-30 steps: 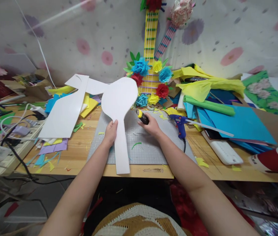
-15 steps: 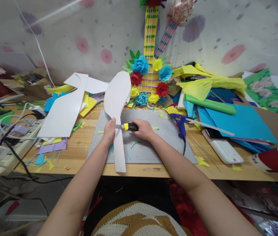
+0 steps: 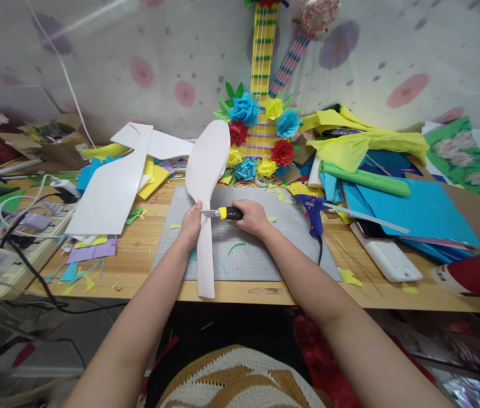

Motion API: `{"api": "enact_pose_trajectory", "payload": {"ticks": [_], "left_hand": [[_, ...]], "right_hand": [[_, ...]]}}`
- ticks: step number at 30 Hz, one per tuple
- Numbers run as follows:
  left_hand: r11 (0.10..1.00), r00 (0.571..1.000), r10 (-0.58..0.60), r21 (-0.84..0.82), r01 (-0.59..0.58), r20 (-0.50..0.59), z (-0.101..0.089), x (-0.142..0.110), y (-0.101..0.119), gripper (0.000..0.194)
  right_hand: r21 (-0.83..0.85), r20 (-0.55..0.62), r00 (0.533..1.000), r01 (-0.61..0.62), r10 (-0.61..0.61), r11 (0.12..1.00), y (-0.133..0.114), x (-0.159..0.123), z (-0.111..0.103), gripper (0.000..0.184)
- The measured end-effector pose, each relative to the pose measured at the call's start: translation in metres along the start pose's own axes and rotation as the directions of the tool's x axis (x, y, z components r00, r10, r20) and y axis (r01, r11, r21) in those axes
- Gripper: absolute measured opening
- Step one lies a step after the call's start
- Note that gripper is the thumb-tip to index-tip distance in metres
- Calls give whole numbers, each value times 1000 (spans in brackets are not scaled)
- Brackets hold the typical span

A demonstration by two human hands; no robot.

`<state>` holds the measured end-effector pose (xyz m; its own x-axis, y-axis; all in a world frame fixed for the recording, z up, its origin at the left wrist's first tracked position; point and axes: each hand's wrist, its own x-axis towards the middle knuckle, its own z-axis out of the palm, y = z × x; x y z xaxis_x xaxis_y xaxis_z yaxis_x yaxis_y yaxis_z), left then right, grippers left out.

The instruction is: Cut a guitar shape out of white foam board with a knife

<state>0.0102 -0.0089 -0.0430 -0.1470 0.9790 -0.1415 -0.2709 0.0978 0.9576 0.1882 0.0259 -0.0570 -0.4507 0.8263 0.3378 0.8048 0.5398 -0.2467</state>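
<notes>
A white guitar-shaped board cutout (image 3: 208, 158), rounded at the top with a long straight neck, is held raised over the grey cutting mat (image 3: 265, 258). My left hand (image 3: 191, 225) is closed around the left edge of its neck, just below the rounded part. In my right hand (image 3: 250, 216) is a black and yellow utility knife (image 3: 230, 213), gripped by its handle. The knife's blade points left and lies across the neck near my left thumb. Whether the blade cuts in or only touches cannot be made out.
A blue glue gun (image 3: 311, 212) lies on the mat's right side. Behind stands a yellow paper guitar (image 3: 260, 73) with paper flowers. White board offcuts (image 3: 107, 192) and a power strip (image 3: 27, 258) are at left; blue sheets (image 3: 430, 212) and a paper cup (image 3: 475, 273) at right.
My right hand and the knife have shifted slightly right, showing more blade. The cutout's rounded top has tilted a little to the right. My left hand keeps its grip.
</notes>
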Motion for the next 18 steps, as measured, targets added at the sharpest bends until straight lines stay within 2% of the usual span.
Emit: {"api": "enact_pose_trajectory", "payload": {"ticks": [8, 14, 18], "left_hand": [[1000, 999, 9, 20, -10, 53, -7, 7, -12, 41], [1000, 999, 22, 16, -23, 48, -5, 4, -10, 44], [1000, 998, 12, 25, -14, 65, -6, 4, -11, 43]], "right_hand": [[6, -2, 999, -48, 48, 999, 10, 1, 0, 14], [37, 2, 998, 64, -64, 997, 1, 0, 2, 15], [32, -2, 1000, 28, -28, 999, -1, 3, 4, 17]]}}
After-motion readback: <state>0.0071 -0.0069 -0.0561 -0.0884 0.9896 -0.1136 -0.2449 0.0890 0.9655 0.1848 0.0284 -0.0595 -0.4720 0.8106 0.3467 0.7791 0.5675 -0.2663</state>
